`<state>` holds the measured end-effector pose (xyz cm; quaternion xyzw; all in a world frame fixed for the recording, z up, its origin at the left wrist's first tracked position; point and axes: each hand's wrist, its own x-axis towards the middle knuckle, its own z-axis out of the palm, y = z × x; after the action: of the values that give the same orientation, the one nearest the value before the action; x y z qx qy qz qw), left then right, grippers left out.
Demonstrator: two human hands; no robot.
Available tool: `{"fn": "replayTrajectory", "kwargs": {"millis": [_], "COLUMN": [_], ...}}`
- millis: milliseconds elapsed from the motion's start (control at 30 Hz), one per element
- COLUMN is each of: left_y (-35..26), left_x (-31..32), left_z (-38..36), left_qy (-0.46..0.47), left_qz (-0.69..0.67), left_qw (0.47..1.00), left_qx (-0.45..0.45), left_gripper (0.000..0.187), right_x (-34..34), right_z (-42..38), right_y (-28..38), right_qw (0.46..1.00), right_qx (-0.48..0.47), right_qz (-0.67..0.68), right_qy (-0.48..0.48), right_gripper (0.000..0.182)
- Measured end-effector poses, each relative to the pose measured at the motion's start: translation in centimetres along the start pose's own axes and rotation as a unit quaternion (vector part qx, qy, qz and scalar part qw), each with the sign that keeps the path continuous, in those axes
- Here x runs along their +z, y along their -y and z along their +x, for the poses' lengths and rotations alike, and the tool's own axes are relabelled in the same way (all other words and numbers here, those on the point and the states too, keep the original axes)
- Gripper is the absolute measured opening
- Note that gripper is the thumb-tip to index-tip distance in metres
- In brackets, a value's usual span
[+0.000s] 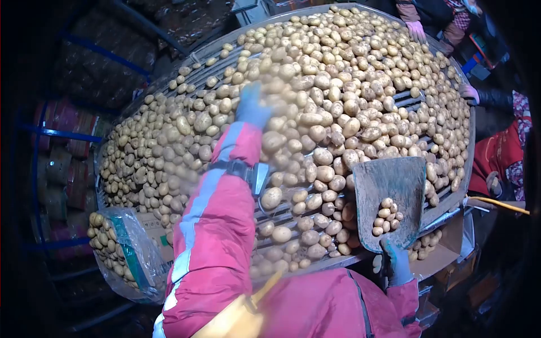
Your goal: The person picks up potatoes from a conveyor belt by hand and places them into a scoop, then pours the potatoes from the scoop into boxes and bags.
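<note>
Potatoes (332,121) cover a large slatted sorting table (265,217) in front of me. My left hand (253,107), in a bluish glove, reaches out over the middle of the heap among the potatoes. It is smeared by motion, so its fingers do not show clearly. At the near right edge of the table, my right hand (397,262), gloved in blue-green, is closed on the near end of a broad, worn scoop (403,186). Several small potatoes (387,217) lie inside the scoop, whose far end rests over the heap.
A plastic-lined box of potatoes (149,253) stands at the near left. Another cardboard box (442,253) with potatoes sits below the scoop. Co-workers' gloved hands (416,31) are at the far right edge. Blue metal racks (67,133) stand on the left.
</note>
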<state>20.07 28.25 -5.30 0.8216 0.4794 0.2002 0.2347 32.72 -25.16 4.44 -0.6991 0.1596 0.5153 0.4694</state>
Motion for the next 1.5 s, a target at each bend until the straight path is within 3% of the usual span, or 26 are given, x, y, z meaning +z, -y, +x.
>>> {"fn": "replayTrajectory", "kwargs": {"millis": [67, 100, 133, 200, 233, 267, 400, 467, 533, 567, 667, 733, 800, 867, 933, 1033, 1067, 1133, 1267, 1367, 1400, 1467, 1500], "left_y": [-4.2, -7.1, -9.4, -9.7, -9.8, -10.5, -10.9, -8.7, -3.7, -1.7, -2.7, -1.8, -7.6, -13.3, -13.5, -16.0, -17.9, -20.9, -24.3, -23.0, -23.2, -20.3, -19.5], "left_x": [0.8, 1.3, 1.6, 4.0, 5.7, 5.5, 5.7, 2.4, -1.1, -2.8, -5.8, 0.0, 0.0, 0.1, 4.6, 9.3, 10.0, 12.1, 14.3, 15.1, 11.9, 9.2, 6.6], "left_z": [1.3, 0.8, -0.3, -0.2, -1.4, -2.6, -8.5, -10.6, -11.8, -12.4, -13.1, -14.0, -12.9, -10.6, -10.6, -8.7, -8.1, -7.8, -9.0, -11.7, -12.8, -13.9, -12.8], "left_qy": [0.108, 0.089, 0.134, 0.174, 0.151, 0.161, 0.151, 0.088, -0.01, -0.01, 0.171, 0.032, 0.077, 0.2, 0.141, 0.142, 0.195, 0.183, 0.197, 0.142, 0.195, 0.215, 0.224], "left_qz": [-0.04, 0.126, 0.188, 0.157, 0.128, 0.128, -0.096, -0.104, 0.032, 0.095, -0.037, -0.016, -0.026, 0.083, 0.175, -0.029, -0.08, 0.039, -0.033, -0.038, -0.068, -0.15, -0.177], "left_qw": [0.993, 0.988, 0.972, 0.972, 0.98, 0.97, 0.963, 0.97, 0.981, 0.987, 0.984, 0.993, 0.994, 0.975, 0.966, 0.986, 0.977, 0.977, 0.976, 0.97, 0.957, 0.933, 0.936], "left_qx": [-0.018, -0.012, -0.03, -0.001, 0.023, 0.13, 0.2, 0.199, 0.191, 0.128, 0.034, 0.111, 0.071, 0.054, 0.13, 0.086, 0.031, 0.102, 0.087, 0.194, 0.202, 0.246, 0.205], "left_gripper": [0.092, 0.08, 0.084, 0.085, 0.086, 0.082, 0.081, 0.08, 0.08, 0.086, 0.09, 0.094, 0.099, 0.115, 0.12, 0.124, 0.125, 0.125, 0.114, 0.11, 0.103, 0.083, 0.071], "right_x": [0.2, -0.2, -0.9, -1.3, -1.3, -1.3, -0.7, -0.2, -1.2, -1.9, -2.1, -1.9, -1.8, -2.0, -2.2, -2.8, -3.2, -3.8, -3.8, -3.7, -3.6, -2.7, -2.3], "right_z": [-0.1, 0.3, 1.1, 1.1, 1.0, 0.7, -0.4, -0.2, 0.6, 1.0, 0.5, 0.4, 0.7, 0.5, -0.1, -0.7, -1.3, -2.2, -3.7, -3.3, -3.1, -3.0, -3.0], "right_y": [0.5, 0.0, -0.9, -1.2, -1.1, -1.1, 0.0, 0.6, 0.0, -0.5, -0.2, 0.4, 0.6, 0.9, 1.3, 1.7, 1.7, 1.9, 2.2, 2.3, 2.4, 3.1, 3.1], "right_qw": [1.0, 1.0, 1.0, 0.999, 0.999, 0.999, 0.998, 0.999, 1.0, 1.0, 1.0, 1.0, 1.0, 0.999, 0.999, 1.0, 0.999, 0.998, 0.992, 0.992, 0.992, 0.992, 0.992], "right_qx": [0.023, 0.0, -0.012, -0.017, -0.02, -0.021, -0.056, -0.041, -0.004, -0.008, -0.009, 0.017, 0.011, 0.018, 0.022, -0.003, -0.005, -0.009, -0.07, -0.059, -0.059, -0.051, -0.044], "right_qz": [-0.006, -0.017, -0.013, -0.026, -0.032, -0.034, -0.017, -0.009, -0.014, -0.012, -0.013, -0.018, -0.023, -0.033, -0.025, -0.004, 0.005, 0.022, 0.067, 0.079, 0.083, 0.075, 0.074], "right_qy": [-0.011, -0.001, 0.014, 0.011, 0.006, -0.002, -0.006, 0.009, 0.014, 0.013, 0.008, -0.001, 0.006, -0.003, -0.013, -0.027, -0.034, -0.05, -0.083, -0.08, -0.075, -0.087, -0.093], "right_gripper": [0.027, 0.028, 0.029, 0.031, 0.032, 0.033, 0.035, 0.034, 0.034, 0.034, 0.033, 0.032, 0.033, 0.033, 0.033, 0.033, 0.034, 0.034, 0.033, 0.031, 0.032, 0.032, 0.032]}}
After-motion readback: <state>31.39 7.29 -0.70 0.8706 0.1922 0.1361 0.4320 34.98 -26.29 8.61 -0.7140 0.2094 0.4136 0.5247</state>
